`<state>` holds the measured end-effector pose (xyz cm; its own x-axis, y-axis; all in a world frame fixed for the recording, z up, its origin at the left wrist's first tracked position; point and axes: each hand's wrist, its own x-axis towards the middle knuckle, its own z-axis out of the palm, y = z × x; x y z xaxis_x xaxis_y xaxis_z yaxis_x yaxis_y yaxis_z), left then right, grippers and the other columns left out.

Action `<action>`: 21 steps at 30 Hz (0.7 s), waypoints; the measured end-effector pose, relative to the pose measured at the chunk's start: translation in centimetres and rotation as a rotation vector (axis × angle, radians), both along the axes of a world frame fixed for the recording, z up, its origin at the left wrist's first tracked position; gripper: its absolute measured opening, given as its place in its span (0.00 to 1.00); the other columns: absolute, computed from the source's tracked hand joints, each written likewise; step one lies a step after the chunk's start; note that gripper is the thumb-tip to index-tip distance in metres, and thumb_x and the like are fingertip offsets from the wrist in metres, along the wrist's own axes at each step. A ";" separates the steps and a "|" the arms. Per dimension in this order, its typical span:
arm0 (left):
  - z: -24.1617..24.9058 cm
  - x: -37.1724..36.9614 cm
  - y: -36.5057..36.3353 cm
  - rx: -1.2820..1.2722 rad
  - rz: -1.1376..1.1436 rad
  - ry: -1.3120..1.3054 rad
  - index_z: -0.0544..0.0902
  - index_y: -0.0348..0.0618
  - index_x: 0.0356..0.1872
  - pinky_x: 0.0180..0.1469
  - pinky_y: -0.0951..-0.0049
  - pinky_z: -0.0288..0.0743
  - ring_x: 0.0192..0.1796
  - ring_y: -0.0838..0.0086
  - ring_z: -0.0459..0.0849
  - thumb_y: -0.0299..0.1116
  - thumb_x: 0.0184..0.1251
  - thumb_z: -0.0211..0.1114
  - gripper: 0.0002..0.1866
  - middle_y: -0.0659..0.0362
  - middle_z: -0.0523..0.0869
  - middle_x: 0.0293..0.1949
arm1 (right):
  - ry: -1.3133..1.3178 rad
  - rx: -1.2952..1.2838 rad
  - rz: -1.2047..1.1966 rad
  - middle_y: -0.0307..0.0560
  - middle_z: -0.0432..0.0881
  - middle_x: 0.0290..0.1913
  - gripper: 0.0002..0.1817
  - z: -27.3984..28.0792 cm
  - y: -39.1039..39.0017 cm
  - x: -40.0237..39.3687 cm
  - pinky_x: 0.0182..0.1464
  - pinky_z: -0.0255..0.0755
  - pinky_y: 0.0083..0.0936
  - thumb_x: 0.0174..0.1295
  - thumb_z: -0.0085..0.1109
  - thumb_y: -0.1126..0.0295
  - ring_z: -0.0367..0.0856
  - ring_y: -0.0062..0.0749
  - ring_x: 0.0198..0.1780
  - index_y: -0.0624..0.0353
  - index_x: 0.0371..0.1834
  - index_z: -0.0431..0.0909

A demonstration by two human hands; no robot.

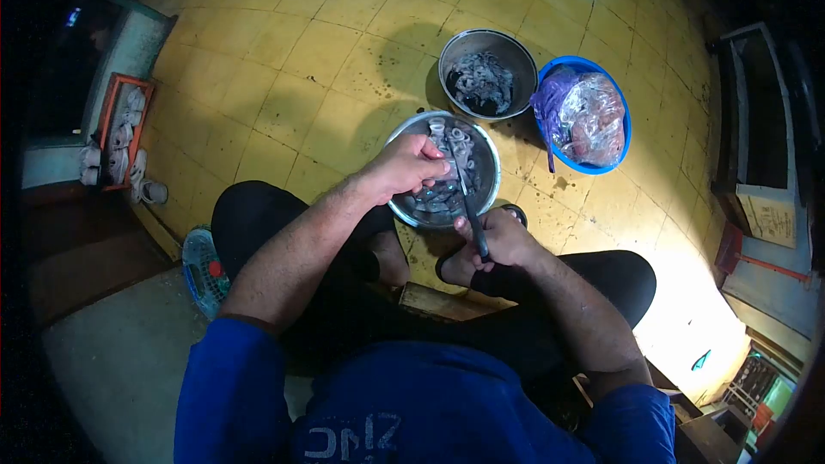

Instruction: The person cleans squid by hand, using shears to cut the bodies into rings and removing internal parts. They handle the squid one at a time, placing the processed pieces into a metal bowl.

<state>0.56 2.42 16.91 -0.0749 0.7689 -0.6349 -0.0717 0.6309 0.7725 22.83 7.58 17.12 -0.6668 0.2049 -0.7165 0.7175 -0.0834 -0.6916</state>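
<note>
Over a metal bowl (492, 174) on the floor, my left hand (404, 169) pinches a pale, wet piece that looks like squid (443, 169). My right hand (507, 241) is wrapped round the black handle of a knife (467, 193). Its blade points away from me, close beside the left fingertips and the piece in them. Below both hands, the bowl holds many pale rings and strips (436, 198) of the same kind.
Just beyond the bowl stands a darker metal pot (445, 69) with greyish pieces in it. Right of it, a blue basin (628, 125) holds clear and purple plastic bags (593, 116). A green-blue basket (199, 271) lies by my left knee. Shoes fill an orange rack (110, 120).
</note>
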 end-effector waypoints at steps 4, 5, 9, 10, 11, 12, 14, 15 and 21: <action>-0.2 0.1 0.2 0.019 0.149 0.022 0.74 0.40 0.42 0.29 0.80 0.73 0.33 0.80 0.79 0.30 0.64 0.66 0.12 0.59 0.81 0.35 | -0.045 0.027 -0.034 0.40 0.76 0.14 0.40 0.5 0.7 -0.3 0.22 0.72 0.21 0.58 0.48 0.30 0.78 0.25 0.17 0.61 0.16 0.73; -0.4 0.0 0.2 0.018 0.147 0.022 0.74 0.40 0.42 0.29 0.80 0.73 0.33 0.80 0.79 0.30 0.64 0.66 0.12 0.59 0.81 0.35 | -0.061 0.070 -0.018 0.41 0.76 0.15 0.40 0.7 0.8 -0.3 0.23 0.71 0.20 0.58 0.47 0.29 0.78 0.25 0.17 0.62 0.18 0.74; -1.2 -0.6 0.2 0.114 0.284 -0.112 0.72 0.41 0.44 0.35 0.78 0.75 0.35 0.79 0.79 0.30 0.64 0.66 0.13 0.58 0.80 0.36 | -0.021 -0.105 -0.119 0.43 0.77 0.18 0.42 -0.5 0.2 0.1 0.25 0.71 0.21 0.58 0.43 0.27 0.77 0.24 0.20 0.63 0.21 0.74; -1.2 -0.5 0.2 0.120 0.309 -0.151 0.71 0.41 0.44 0.35 0.77 0.76 0.35 0.78 0.79 0.29 0.64 0.66 0.13 0.59 0.80 0.35 | 0.010 -0.100 -0.051 0.43 0.77 0.19 0.43 -1.2 0.2 0.3 0.26 0.71 0.22 0.58 0.41 0.26 0.77 0.25 0.21 0.63 0.22 0.74; -1.2 -0.5 0.2 0.121 0.308 -0.151 0.71 0.41 0.44 0.35 0.77 0.76 0.35 0.78 0.79 0.29 0.64 0.66 0.13 0.59 0.80 0.35 | 0.041 -0.094 0.017 0.44 0.77 0.20 0.43 -1.6 0.2 0.4 0.28 0.71 0.23 0.57 0.39 0.25 0.77 0.25 0.21 0.62 0.23 0.74; -0.9 -0.4 0.1 0.100 0.268 -0.156 0.71 0.41 0.43 0.35 0.77 0.76 0.34 0.78 0.79 0.28 0.64 0.66 0.12 0.59 0.80 0.35 | 0.041 -0.094 0.017 0.44 0.77 0.20 0.43 -1.4 0.2 0.3 0.28 0.71 0.23 0.57 0.39 0.25 0.77 0.25 0.21 0.62 0.23 0.74; -0.7 -0.1 0.1 0.079 0.227 -0.160 0.71 0.41 0.42 0.35 0.77 0.76 0.34 0.78 0.79 0.27 0.64 0.66 0.12 0.59 0.80 0.34 | 0.020 -0.033 0.002 0.43 0.77 0.19 0.43 -0.8 0.1 0.1 0.29 0.71 0.24 0.58 0.39 0.25 0.77 0.25 0.22 0.61 0.21 0.74; -0.9 0.0 0.1 0.093 0.228 -0.154 0.71 0.39 0.42 0.32 0.78 0.76 0.32 0.78 0.79 0.27 0.63 0.66 0.12 0.57 0.81 0.34 | 0.020 -0.033 0.001 0.43 0.77 0.19 0.43 -0.9 0.2 0.1 0.29 0.71 0.24 0.58 0.39 0.25 0.77 0.25 0.22 0.61 0.21 0.74; -1.2 -0.2 0.1 0.105 0.216 -0.150 0.72 0.38 0.41 0.31 0.78 0.76 0.31 0.79 0.79 0.27 0.63 0.65 0.11 0.58 0.80 0.33 | -0.013 0.061 0.072 0.43 0.79 0.19 0.44 0.1 0.4 0.0 0.30 0.72 0.27 0.58 0.38 0.25 0.80 0.27 0.23 0.60 0.18 0.76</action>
<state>0.38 2.48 15.69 -0.1555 0.8077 -0.5687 -0.3141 0.5054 0.8037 22.79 7.95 17.20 -0.6723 0.2003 -0.7127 0.7289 0.0113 -0.6845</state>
